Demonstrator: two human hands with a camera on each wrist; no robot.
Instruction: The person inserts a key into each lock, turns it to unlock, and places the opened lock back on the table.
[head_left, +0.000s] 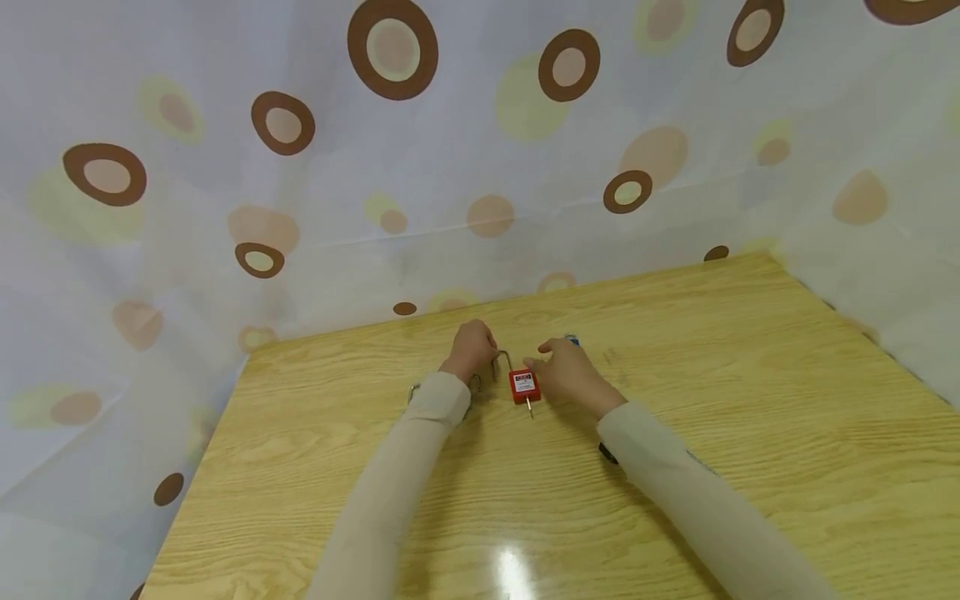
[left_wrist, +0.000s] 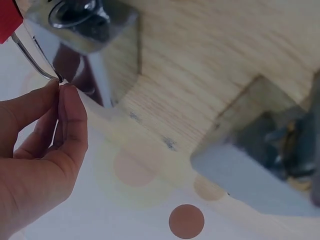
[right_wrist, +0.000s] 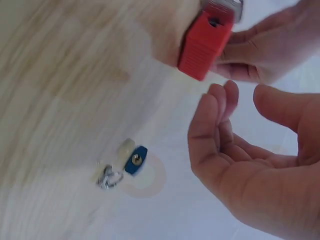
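A red padlock (head_left: pixel 524 385) with a white label is in the middle of the head view, its shackle swung out and a key in its keyhole. My left hand (head_left: pixel 471 348) pinches the end of that shackle between thumb and fingertips, as the left wrist view shows at the hand (left_wrist: pixel 47 135). Just right of the lock is my right hand (head_left: pixel 572 377). Its fingers bend loosely, with a gap between thumb and fingertips (right_wrist: pixel 215 95) and nothing held. In the right wrist view the red padlock body (right_wrist: pixel 205 47) is slightly apart from these fingers.
Close to my left hand stand two shiny metal padlocks (left_wrist: pixel 117 65), partly hidden by the sleeve in the head view. A small blue padlock (right_wrist: pixel 136 160) with a metal ring (right_wrist: pixel 109 177) beside it lies beyond my right hand. A patterned curtain (head_left: pixel 450 208) borders the wooden table (head_left: pixel 337 442).
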